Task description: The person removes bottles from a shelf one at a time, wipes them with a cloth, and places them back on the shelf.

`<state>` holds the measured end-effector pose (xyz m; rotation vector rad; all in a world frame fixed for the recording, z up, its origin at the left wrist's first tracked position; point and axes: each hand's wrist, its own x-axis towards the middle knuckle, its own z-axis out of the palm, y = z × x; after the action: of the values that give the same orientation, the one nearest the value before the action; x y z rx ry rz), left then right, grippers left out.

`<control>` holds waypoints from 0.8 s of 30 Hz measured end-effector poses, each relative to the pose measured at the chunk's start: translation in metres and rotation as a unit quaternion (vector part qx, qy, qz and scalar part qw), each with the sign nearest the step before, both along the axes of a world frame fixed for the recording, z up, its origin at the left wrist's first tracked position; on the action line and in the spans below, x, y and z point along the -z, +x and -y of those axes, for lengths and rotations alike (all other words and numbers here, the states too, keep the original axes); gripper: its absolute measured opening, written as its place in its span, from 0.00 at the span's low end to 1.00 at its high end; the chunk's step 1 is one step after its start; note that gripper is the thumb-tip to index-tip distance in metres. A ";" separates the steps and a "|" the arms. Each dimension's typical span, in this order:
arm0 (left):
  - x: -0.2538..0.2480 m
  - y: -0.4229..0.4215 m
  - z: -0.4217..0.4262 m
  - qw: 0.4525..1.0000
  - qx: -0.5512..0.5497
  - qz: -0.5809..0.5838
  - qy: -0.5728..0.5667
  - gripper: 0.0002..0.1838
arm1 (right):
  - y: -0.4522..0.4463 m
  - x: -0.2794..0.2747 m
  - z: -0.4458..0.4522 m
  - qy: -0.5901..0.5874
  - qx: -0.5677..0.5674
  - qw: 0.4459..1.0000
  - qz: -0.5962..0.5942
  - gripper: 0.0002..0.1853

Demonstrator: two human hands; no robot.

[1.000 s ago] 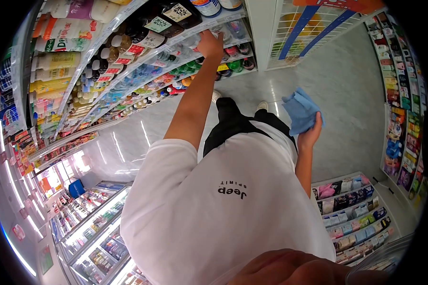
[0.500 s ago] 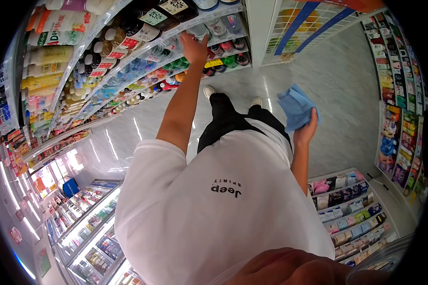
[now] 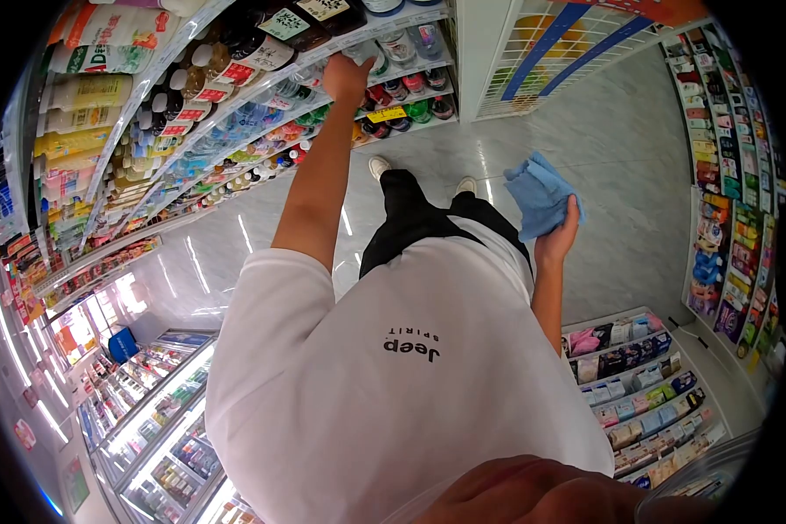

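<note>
My left hand [image 3: 346, 79] reaches into a shelf of clear bottles at the upper middle. Its thumb and fingers are round the near end of a clear bottle [image 3: 360, 50]; the fingertips are partly hidden. More clear bottles [image 3: 398, 45] lie just to the right of it. Dark bottles with pale labels [image 3: 286, 24] fill the shelf above. A folded light blue cloth [image 3: 540, 194] is in my right hand [image 3: 559, 237], held out over the floor at right, the thumb lying against the cloth.
Shelves of drinks [image 3: 79, 122] run down the left side. A white wire rack with blue strips [image 3: 546, 52] stands at top right. Packaged goods hang at far right [image 3: 712, 236]. Low tiered shelves [image 3: 633, 380] are at lower right, and lit glass cases [image 3: 162, 437] at lower left.
My left hand has shifted left along the clear bottles, and its fingers have gone deeper between them. The view has moved slightly. The blue cloth stays in my right hand.
</note>
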<state>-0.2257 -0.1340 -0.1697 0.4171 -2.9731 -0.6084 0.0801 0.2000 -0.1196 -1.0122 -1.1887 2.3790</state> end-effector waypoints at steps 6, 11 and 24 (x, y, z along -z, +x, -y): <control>-0.015 0.039 -0.012 0.992 0.038 -0.114 0.036 0.36 | -0.004 -0.005 0.002 -0.002 -0.009 1.000 -0.009 0.22; 0.018 0.050 -0.007 0.976 0.104 -0.161 0.106 0.36 | -0.006 0.001 -0.002 -0.003 0.005 1.000 0.016 0.22; -0.052 0.137 -0.015 0.938 0.059 -0.195 0.279 0.39 | -0.019 -0.006 -0.008 -0.031 -0.077 0.996 0.030 0.26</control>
<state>-0.0883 -0.1190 -0.1175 0.1211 -2.4207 -1.3754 0.0614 0.2079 -0.1136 -1.0533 -1.2634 2.5345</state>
